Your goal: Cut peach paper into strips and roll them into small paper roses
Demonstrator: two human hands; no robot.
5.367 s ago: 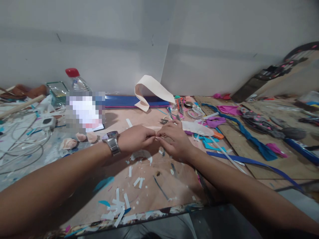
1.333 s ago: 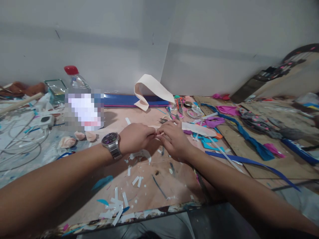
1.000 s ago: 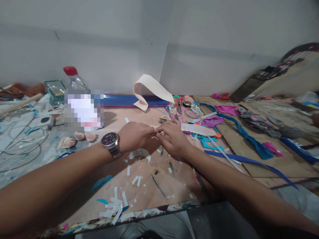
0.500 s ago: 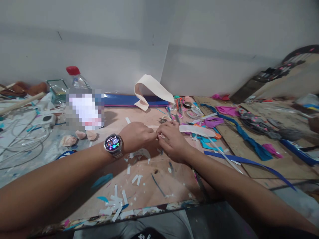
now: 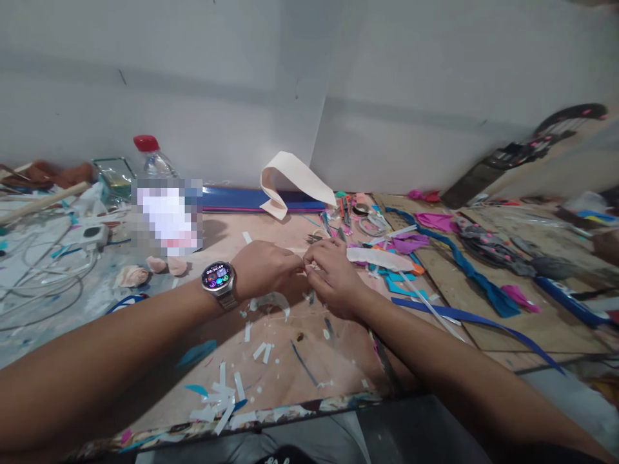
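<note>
My left hand (image 5: pixel 271 267), with a smartwatch (image 5: pixel 217 277) on its wrist, is closed, fingertips pressed together. Against it, my right hand (image 5: pixel 336 274) curls its fingers in a pinch. A small pale bit shows between the fingertips, but what they hold is mostly hidden. From behind my right hand a whitish strip (image 5: pixel 380 259) extends rightward; whether it is held or lies on the table, I cannot tell. A curled cream strip (image 5: pixel 300 171) stands beyond the hands. Small white paper strips (image 5: pixel 222 393) and blue scraps lie on the table (image 5: pixel 271 399) nearer to me.
At left stand a red-capped bottle (image 5: pixel 157 161) and a blurred-out bright object (image 5: pixel 167 216), near cables, a white charger (image 5: pixel 94 237) and rolled pinkish pieces (image 5: pixel 133 276). Rightward lie a tape roll (image 5: pixel 373 223), coloured scraps, a twisted blue strip (image 5: pixel 459 254) and a brown board (image 5: pixel 476 322).
The view has tilted slightly, so things sit a little lower. Both hands stay together in nearly the same pose.
</note>
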